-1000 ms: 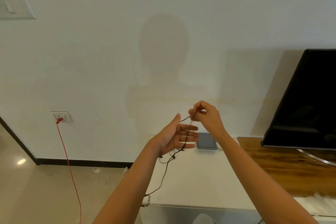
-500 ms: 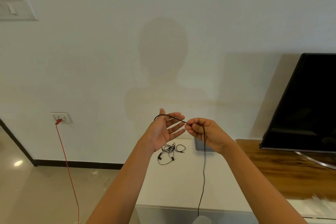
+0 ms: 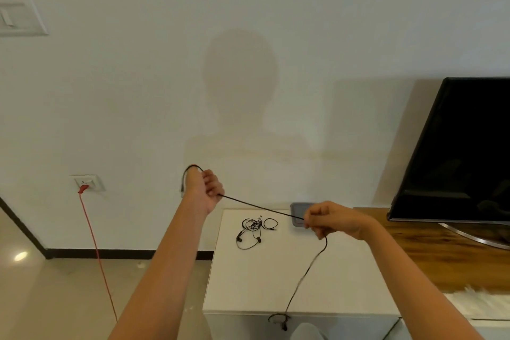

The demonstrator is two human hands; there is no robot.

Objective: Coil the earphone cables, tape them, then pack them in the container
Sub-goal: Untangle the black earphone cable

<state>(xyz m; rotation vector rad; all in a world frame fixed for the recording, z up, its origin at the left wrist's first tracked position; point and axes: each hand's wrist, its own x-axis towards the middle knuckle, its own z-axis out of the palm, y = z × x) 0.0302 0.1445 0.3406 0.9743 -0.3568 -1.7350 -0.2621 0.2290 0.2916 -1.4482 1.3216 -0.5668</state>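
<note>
While the left hand (image 3: pixel 205 190) hangs in the air just past the far left corner of the white table (image 3: pixel 248 279), its fingers are curled tight into a fist round a black earphone cable (image 3: pixel 259 205). One short end of that cable arches over the top of the fist and hangs down beside the wrist. From the fist the cable runs taut and slanting across the far part of the table to the right hand (image 3: pixel 334 218), which hovers above the table's far right side. There the thumb and forefinger pinch the cable and the other fingers are folded in beneath. Below the right hand the cable drops slack to the table's near edge and dangles over it. A second earphone set (image 3: pixel 255 229) lies in a loose tangle on the table's far half, between the two hands. A grey container (image 3: pixel 299 208) sits at the table's far edge, partly hidden by the right hand's fingers. A wooden counter (image 3: pixel 441 257) with a dark screen (image 3: pixel 455 152) adjoins the table's right side
</note>
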